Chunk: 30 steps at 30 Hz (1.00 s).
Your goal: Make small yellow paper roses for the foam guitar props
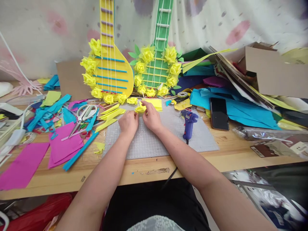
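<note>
Over the grey cutting mat (144, 149) my two hands are close together. My right hand (152, 118) pinches a small crumpled piece of yellow paper (140, 109), with a thin pale stick (143, 95) showing just above the fingers. Beside it my left hand (129, 123) is closed, and whatever it holds is hidden by its fingers. A flat yellow paper sheet (155, 104) lies just behind the right hand. To the left is a stack of yellow paper strips (111, 115). A yellow paper rose (132, 100) sits behind my left hand.
A yellow paper guitar (120, 69) and a green one (157, 53), both trimmed with yellow roses, stand at the back. A blue glue gun (189, 123) and a phone (219, 114) are on the right. Scissors (83, 115) lie among paper scraps and magenta sheets (66, 141) on the left.
</note>
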{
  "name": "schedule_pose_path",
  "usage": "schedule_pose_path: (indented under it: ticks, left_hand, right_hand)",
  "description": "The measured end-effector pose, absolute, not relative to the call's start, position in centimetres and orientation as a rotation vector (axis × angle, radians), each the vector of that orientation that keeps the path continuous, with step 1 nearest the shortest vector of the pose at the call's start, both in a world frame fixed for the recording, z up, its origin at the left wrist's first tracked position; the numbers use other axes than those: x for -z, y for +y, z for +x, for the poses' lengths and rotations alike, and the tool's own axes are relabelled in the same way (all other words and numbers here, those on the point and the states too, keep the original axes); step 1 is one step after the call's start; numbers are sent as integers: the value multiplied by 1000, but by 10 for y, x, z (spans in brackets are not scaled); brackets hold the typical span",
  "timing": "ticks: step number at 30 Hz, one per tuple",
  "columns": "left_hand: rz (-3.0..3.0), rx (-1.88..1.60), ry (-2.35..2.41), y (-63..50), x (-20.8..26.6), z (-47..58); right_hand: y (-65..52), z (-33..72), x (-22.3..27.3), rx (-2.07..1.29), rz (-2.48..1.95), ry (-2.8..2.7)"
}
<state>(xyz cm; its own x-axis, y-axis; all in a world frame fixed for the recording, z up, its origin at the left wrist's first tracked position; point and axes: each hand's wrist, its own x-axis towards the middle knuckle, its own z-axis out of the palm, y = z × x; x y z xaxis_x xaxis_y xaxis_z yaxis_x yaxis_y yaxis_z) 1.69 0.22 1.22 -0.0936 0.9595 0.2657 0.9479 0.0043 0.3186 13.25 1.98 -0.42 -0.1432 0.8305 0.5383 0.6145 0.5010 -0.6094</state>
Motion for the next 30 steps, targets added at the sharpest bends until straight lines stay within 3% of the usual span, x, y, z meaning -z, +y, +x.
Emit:
schedule_pose_path:
  ticks: [10,14,19,30]
  left_hand:
    - [1964,-914,2133,10,-10,10]
    - [1856,-1073,2010,15,-8,6]
    - [1700,-969,2001,14,-10,7]
    - [1726,-1085,1952,15,-6,6]
  right_hand:
    - [4,133,-12,-127,-1141,-1996]
    - [-1,133,-12,-280,-1129,-2017]
    - [0,135,-12,-577,-1124,-1874]
    - [8,135,-4,-814,-1084,-1887]
